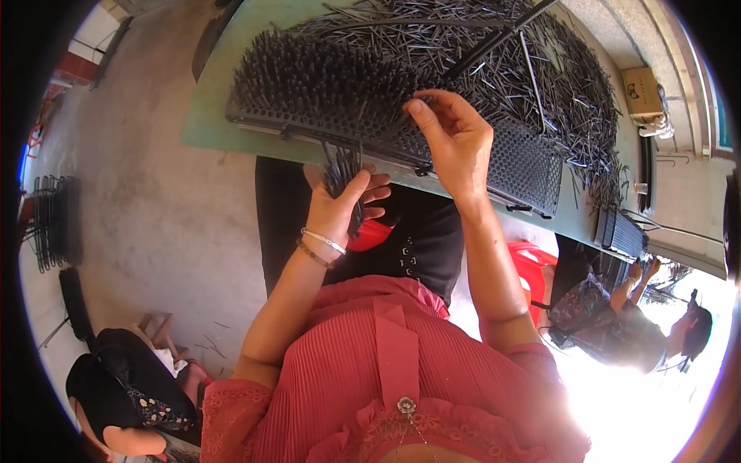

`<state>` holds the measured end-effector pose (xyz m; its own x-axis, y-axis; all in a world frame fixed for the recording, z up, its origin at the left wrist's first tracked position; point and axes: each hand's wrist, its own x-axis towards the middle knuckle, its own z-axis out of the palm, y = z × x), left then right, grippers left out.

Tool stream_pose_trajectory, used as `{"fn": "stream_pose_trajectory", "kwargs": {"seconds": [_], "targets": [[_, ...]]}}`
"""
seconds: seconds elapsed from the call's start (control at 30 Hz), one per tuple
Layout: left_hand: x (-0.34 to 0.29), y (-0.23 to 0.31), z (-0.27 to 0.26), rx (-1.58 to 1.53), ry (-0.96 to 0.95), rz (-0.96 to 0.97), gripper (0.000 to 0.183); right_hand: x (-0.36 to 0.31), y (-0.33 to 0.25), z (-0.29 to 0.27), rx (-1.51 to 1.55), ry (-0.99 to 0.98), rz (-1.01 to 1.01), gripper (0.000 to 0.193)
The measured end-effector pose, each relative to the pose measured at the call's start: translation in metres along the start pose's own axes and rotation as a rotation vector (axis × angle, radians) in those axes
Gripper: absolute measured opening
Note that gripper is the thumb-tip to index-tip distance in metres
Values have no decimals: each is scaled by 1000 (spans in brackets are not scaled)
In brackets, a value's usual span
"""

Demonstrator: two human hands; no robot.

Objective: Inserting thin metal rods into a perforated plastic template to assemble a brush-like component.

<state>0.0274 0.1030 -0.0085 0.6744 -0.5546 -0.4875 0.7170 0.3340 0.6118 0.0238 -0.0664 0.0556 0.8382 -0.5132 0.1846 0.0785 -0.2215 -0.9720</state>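
A bunch of thin black sticks [342, 166] is gripped in my left hand [333, 208], upright in front of the table's near edge. My right hand [463, 147] is closed in a pinch over a black perforated rack [529, 170], its thumb and forefinger on what looks like a single thin black stick, mostly lost against the dark background. On the rack's left part, many black sticks [309, 77] stand densely upright in the holes. Its right part shows bare holes. The rack lies along the near edge of the green table [207, 127].
Loose black sticks [579, 92] cover the table behind the rack, with a dark bar [502, 40] slanting over them. A cardboard box [642, 94] sits at far right. Red stools [531, 270] stand below the table. Other people work at lower right [610, 316] and lower left [147, 378].
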Motion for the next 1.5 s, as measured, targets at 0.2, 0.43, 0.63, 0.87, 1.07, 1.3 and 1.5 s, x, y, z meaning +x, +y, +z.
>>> {"fn": "stream_pose_trajectory", "kwargs": {"seconds": [0.2,0.43,0.63,0.87,1.07,1.3,1.5], "targets": [[0,-4,-1,31,-15,-16,26,11,13,14,-182,66,-125,17],[1,-5,-4,33,-6,-28,25,5,5,21,-283,80,-230,17],[0,-3,-3,49,-29,-56,26,7,17,27,-352,10,-362,18],[0,-2,-7,67,-100,-53,30,10,20,24,-540,-92,-589,21],[-2,1,-8,87,-115,-39,29,8,16,23,-582,-152,-624,20],[-4,2,-7,123,-132,-39,28,9,13,25,-615,-189,-685,20],[-3,2,-7,123,-123,-41,28,9,16,27,-589,-107,-621,23]]}}
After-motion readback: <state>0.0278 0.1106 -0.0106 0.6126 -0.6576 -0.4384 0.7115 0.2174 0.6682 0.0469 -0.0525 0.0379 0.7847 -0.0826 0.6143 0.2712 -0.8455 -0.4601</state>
